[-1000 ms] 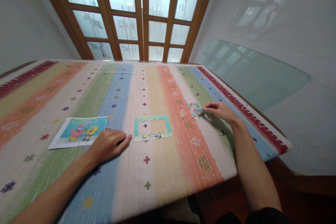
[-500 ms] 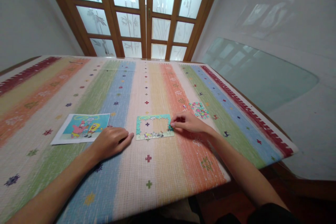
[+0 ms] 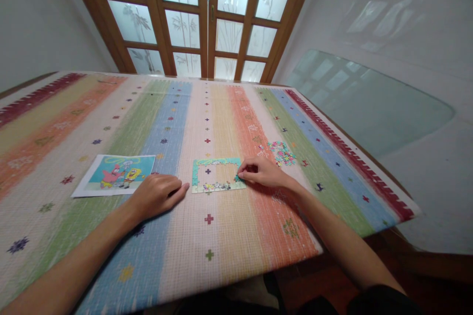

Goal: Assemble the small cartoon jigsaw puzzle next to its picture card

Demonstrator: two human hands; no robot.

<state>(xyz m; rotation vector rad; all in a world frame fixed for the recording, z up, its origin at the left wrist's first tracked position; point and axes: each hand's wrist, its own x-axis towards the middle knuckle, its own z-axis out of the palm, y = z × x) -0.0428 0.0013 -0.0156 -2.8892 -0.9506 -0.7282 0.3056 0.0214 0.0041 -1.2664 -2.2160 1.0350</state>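
A jigsaw puzzle [image 3: 218, 188] lies on the tablecloth, with its border joined into a rectangle and the cloth showing through its middle. At its right side my right hand [image 3: 263, 172] has thumb and forefinger pinched on a small teal puzzle piece [image 3: 237, 177], mostly covered by the fingertips. My left hand [image 3: 162, 196] rests on the cloth just left of the puzzle, its fingers curled in and nothing visible in them. Beside that hand lies a printed picture sheet [image 3: 118, 173] with a pink and a yellow cartoon figure; the hand overlaps its right corner.
Loose puzzle pieces [image 3: 282, 153] are heaped beyond my right hand. A striped tablecloth [image 3: 236, 236] covers the table, whose near edge runs below my hands. Wooden doors with frosted panes [image 3: 203, 24] stand behind the table, and a pale wall [image 3: 406, 19] is on the right.
My right hand has shifted very slightly left at the puzzle's right edge, still pinching. My left hand stays in place. The whole view has tilted a little.
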